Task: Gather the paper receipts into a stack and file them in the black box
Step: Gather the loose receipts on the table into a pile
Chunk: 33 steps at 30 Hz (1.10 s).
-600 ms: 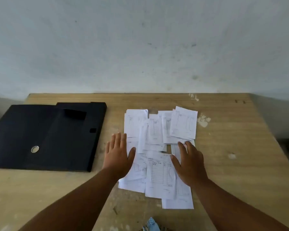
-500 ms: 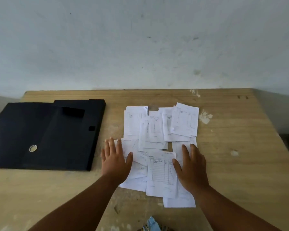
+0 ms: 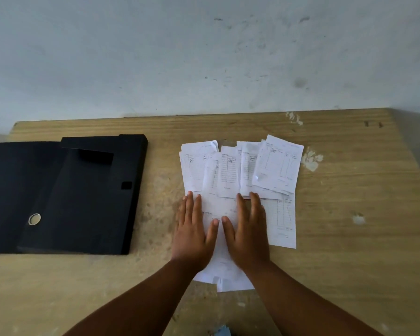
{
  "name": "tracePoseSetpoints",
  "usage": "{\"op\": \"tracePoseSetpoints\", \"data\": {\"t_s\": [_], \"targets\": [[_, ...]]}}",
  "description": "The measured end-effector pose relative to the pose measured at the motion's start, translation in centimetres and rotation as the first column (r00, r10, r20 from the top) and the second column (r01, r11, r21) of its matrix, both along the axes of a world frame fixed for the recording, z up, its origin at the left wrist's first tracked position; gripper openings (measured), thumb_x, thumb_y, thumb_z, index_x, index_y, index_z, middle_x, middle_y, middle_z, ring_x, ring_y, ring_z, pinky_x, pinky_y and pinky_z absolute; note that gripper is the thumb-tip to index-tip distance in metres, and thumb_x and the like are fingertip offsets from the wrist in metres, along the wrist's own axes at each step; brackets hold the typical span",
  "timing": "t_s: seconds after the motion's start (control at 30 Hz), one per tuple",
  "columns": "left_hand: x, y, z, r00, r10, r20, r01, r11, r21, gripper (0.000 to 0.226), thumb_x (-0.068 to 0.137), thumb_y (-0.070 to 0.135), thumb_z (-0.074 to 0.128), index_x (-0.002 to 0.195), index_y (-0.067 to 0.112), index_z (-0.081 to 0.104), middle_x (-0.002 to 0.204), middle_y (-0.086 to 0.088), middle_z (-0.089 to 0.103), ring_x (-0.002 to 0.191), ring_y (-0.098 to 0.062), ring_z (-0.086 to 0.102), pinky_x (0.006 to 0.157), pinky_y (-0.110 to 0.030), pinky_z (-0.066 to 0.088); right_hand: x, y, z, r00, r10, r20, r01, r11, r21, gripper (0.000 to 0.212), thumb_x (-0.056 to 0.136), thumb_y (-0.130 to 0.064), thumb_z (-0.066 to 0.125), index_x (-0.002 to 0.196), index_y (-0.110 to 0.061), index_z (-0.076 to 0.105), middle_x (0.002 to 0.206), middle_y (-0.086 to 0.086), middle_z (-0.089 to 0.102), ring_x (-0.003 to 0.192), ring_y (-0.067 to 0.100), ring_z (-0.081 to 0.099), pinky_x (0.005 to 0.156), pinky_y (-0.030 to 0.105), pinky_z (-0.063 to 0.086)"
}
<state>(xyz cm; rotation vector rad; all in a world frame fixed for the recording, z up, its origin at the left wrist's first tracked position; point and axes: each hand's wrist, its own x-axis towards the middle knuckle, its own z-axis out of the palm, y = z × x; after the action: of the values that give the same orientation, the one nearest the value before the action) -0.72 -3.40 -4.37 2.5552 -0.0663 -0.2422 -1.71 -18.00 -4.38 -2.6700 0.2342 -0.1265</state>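
Note:
Several white paper receipts (image 3: 243, 170) lie overlapping on the wooden table (image 3: 349, 214), spread in a loose patch at its middle. My left hand (image 3: 192, 234) and my right hand (image 3: 249, 234) rest flat, palms down, side by side on the near receipts, thumbs almost touching. Neither hand grips anything. One long receipt (image 3: 283, 219) sticks out to the right of my right hand. The black box (image 3: 78, 197) lies open and flat at the table's left, a hand's width from my left hand.
A pale wall (image 3: 204, 57) runs behind the table's far edge. The table's right edge slants down at far right. White paint chips (image 3: 310, 158) mark the wood right of the receipts. A bluish object (image 3: 222, 332) peeks in at the bottom edge.
Both hands have slid inward over the receipts until they sit side by side. The near receipts have bunched together under them.

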Motion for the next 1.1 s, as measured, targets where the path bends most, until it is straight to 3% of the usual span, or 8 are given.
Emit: {"op": "tracePoseSetpoints", "data": {"t_s": [0.1, 0.2, 0.33, 0.53, 0.7, 0.9, 1.0, 1.1], "targets": [[1.4, 0.2, 1.0, 0.987, 0.136, 0.088, -0.128, 0.988, -0.084, 0.082, 0.097, 0.063, 0.027, 0.163, 0.015, 0.020, 0.173, -0.005, 0.013, 0.159, -0.023, 0.010, 0.126, -0.043, 0.011, 1.6, -1.3, 0.2, 0.987, -0.091, 0.135, 0.086, 0.996, 0.038, 0.056, 0.097, -0.043, 0.049, 0.141, -0.008, 0.049, 0.154, 0.020, 0.038, 0.145, 0.037, 0.032, 0.113, 0.059, 0.033], [4.0, 0.9, 1.4, 0.982, 0.180, 0.051, -0.175, 0.980, -0.096, 0.090, 0.093, 0.068, 0.027, 0.164, 0.013, 0.017, 0.174, -0.007, 0.008, 0.160, -0.025, 0.001, 0.126, -0.044, 0.008, 3.9, -4.3, 0.2, 0.971, -0.197, 0.137, 0.203, 0.979, -0.030, 0.055, 0.096, -0.042, 0.047, 0.138, -0.007, 0.051, 0.152, 0.021, 0.039, 0.147, 0.039, 0.028, 0.113, 0.063, 0.026], [7.4, 1.7, 0.6, 0.992, 0.123, -0.012, -0.123, 0.992, -0.018, 0.096, 0.091, 0.072, 0.019, 0.165, 0.014, 0.004, 0.175, -0.008, -0.005, 0.159, -0.021, -0.015, 0.128, -0.040, -0.006, 7.3, -7.7, -0.2, 0.948, -0.311, -0.064, 0.298, 0.941, -0.158, 0.064, 0.096, -0.049, 0.047, 0.150, -0.015, 0.039, 0.159, 0.023, 0.023, 0.150, 0.041, 0.014, 0.116, 0.064, 0.016], [8.3, 1.1, -1.1, 0.994, -0.107, 0.003, 0.107, 0.993, 0.039, 0.083, 0.095, 0.069, 0.011, 0.160, 0.023, -0.012, 0.172, -0.001, -0.014, 0.157, -0.015, -0.022, 0.128, -0.038, -0.010, 8.3, -5.5, -0.7, 0.980, -0.116, -0.163, 0.080, 0.974, -0.211, 0.066, 0.098, -0.056, 0.035, 0.155, -0.023, 0.033, 0.161, 0.023, 0.025, 0.151, 0.044, 0.011, 0.120, 0.058, 0.013], [6.9, 0.8, -1.5, 0.995, -0.055, 0.088, 0.065, 0.991, -0.114, 0.080, 0.101, 0.062, 0.024, 0.166, 0.018, 0.012, 0.174, 0.000, 0.009, 0.160, -0.011, 0.001, 0.129, -0.034, 0.003, 7.4, -1.4, -0.2, 0.992, 0.044, -0.121, -0.053, 0.996, -0.073, 0.070, 0.098, -0.058, 0.016, 0.156, -0.023, 0.032, 0.164, 0.016, 0.023, 0.154, 0.035, 0.006, 0.124, 0.051, 0.007], [6.2, 1.0, -0.9, 0.998, -0.009, 0.068, 0.024, 0.973, -0.231, 0.075, 0.101, 0.059, 0.034, 0.164, 0.021, 0.019, 0.173, 0.004, 0.014, 0.158, -0.010, 0.010, 0.127, -0.040, 0.015, 6.4, 0.4, 0.6, 0.998, 0.056, -0.018, -0.047, 0.944, 0.327, 0.059, 0.099, -0.045, 0.036, 0.148, -0.013, 0.045, 0.161, 0.012, 0.033, 0.154, 0.025, 0.017, 0.123, 0.051, 0.018], [5.2, 1.3, -0.9, 0.993, 0.076, 0.092, -0.057, 0.979, -0.195, 0.072, 0.103, 0.055, 0.036, 0.163, 0.019, 0.023, 0.173, -0.001, 0.015, 0.159, -0.016, 0.010, 0.128, -0.047, 0.017, 5.3, -0.9, 0.7, 0.988, -0.120, 0.101, 0.105, 0.984, 0.144, 0.050, 0.096, -0.039, 0.042, 0.132, -0.009, 0.059, 0.147, 0.014, 0.051, 0.147, 0.035, 0.032, 0.116, 0.060, 0.025], [3.5, 1.7, -1.1, 0.988, 0.108, 0.112, -0.096, 0.989, -0.110, 0.076, 0.102, 0.058, 0.028, 0.163, 0.012, 0.024, 0.173, -0.006, 0.015, 0.160, -0.020, 0.007, 0.129, -0.048, 0.012, 3.4, -2.0, 0.3, 0.965, -0.261, 0.004, 0.261, 0.964, 0.051, 0.056, 0.095, -0.045, 0.037, 0.135, -0.010, 0.055, 0.151, 0.016, 0.046, 0.148, 0.037, 0.027, 0.118, 0.060, 0.018]]}}
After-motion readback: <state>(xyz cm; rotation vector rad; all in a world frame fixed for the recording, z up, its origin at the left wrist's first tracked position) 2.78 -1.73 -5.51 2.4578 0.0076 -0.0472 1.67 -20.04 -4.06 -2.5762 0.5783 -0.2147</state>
